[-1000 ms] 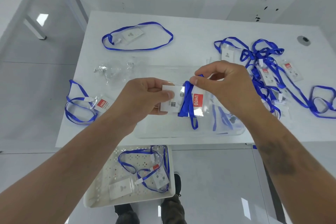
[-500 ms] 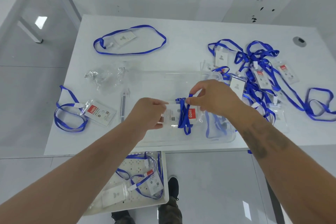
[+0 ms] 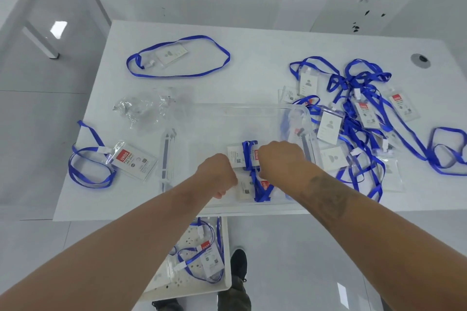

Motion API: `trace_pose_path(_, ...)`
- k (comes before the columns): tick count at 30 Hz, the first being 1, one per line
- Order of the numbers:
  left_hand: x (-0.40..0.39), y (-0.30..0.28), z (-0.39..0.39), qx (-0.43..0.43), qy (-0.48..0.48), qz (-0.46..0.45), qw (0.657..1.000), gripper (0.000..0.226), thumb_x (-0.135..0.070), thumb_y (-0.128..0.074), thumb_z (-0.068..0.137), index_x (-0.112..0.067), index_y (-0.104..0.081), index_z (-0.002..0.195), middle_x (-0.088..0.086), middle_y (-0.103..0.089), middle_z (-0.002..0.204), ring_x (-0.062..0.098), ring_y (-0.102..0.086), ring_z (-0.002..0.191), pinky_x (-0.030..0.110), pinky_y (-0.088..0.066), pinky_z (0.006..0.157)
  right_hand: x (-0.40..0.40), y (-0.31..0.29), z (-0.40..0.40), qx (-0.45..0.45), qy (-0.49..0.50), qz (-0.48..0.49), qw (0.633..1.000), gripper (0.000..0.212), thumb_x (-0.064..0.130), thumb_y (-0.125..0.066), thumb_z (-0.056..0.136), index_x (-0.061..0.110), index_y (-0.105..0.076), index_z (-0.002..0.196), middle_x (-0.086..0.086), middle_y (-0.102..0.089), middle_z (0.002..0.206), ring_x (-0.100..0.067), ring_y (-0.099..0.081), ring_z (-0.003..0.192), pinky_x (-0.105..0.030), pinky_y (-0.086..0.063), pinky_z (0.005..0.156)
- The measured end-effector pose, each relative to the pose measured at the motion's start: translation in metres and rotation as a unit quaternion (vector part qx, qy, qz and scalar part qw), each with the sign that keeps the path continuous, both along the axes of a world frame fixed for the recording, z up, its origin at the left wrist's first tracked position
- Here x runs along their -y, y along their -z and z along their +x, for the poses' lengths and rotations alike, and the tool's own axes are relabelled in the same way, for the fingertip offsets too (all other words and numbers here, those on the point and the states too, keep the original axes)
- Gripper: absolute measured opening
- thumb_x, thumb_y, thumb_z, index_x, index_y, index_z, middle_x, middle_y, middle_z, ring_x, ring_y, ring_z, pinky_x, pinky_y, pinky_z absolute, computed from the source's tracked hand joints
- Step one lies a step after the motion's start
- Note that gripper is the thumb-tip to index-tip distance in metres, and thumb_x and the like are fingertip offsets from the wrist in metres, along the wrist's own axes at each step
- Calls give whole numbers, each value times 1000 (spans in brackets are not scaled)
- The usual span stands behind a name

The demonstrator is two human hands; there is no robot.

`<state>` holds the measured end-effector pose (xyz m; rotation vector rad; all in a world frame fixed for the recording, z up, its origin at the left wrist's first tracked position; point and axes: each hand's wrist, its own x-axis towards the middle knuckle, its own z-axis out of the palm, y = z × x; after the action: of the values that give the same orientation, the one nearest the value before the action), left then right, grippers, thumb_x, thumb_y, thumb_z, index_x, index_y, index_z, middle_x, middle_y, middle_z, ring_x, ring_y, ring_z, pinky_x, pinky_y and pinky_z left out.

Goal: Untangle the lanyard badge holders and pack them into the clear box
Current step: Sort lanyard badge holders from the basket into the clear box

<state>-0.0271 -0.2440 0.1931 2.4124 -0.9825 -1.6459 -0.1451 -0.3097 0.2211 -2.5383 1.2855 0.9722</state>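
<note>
A clear box (image 3: 227,113) stands open at the table's near edge. Both hands reach down into it. My left hand (image 3: 217,174) and my right hand (image 3: 280,159) hold the two ends of a badge holder (image 3: 240,156) with its blue lanyard wrapped round it, low inside the box. A second wrapped badge holder (image 3: 255,188) lies on the box floor just in front of it. A tangled pile of blue lanyards and badge holders (image 3: 358,118) lies right of the box.
A single lanyard (image 3: 177,58) lies looped at the far left, another (image 3: 113,159) at the near left. Crumpled clear plastic bags (image 3: 141,108) lie left of the box. A white perforated tray (image 3: 202,260) with more lanyards stands below the table edge.
Both hands have lowered the wrapped badge holder from above the box down into it, away from me. The camera view has tilted slightly.
</note>
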Motion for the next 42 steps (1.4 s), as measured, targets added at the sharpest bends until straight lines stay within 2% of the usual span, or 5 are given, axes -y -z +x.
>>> trace_pose_path(11, -7, -26, 17, -3, 0, -193, 981, 35, -24, -56, 93, -16, -62, 127, -1, -63, 129, 19, -60, 115, 34, -48, 99, 0, -41, 7, 182, 117, -7, 976, 35, 53, -52, 89, 34, -60, 117, 11, -66, 110, -15, -62, 97, -35, -51, 81)
trace_pose_path(18, -67, -81, 50, -76, -195, -406, 890, 12, -28, -63, 90, -34, -70, 99, -14, -73, 92, 11, -71, 82, 42, -59, 81, -60, -72, 22, 491, 237, 37, 837, 30, 55, -57, 87, 43, -60, 114, 27, -64, 107, 4, -60, 98, -31, -52, 88)
trace_pose_path(27, -162, -86, 88, -51, -267, -436, 858, 11, -23, -59, 94, -28, -69, 95, -7, -74, 88, 12, -70, 76, 26, -57, 68, -152, -72, 59, 598, 242, 94, 758, 18, 37, -62, 91, 38, -65, 109, 25, -66, 104, 2, -61, 99, -14, -49, 80)
trace_pose_path(33, -230, -57, 103, -23, -285, -403, 870, 13, -27, -57, 94, -22, -69, 95, -8, -73, 81, 8, -68, 71, 25, -57, 66, -220, -47, 66, 588, 212, 121, 771, 11, 31, -61, 92, 42, -62, 92, 24, -67, 90, -1, -63, 88, -8, -47, 69)
trace_pose_path(42, -279, 61, 111, 25, -186, -206, 960, 12, -33, -57, 92, -36, -65, 99, -18, -69, 91, 1, -64, 79, 24, -51, 71, -260, 84, 65, 373, 177, 166, 896, 10, 38, -55, 93, 39, -63, 100, 25, -63, 90, 3, -60, 81, -10, -45, 71)
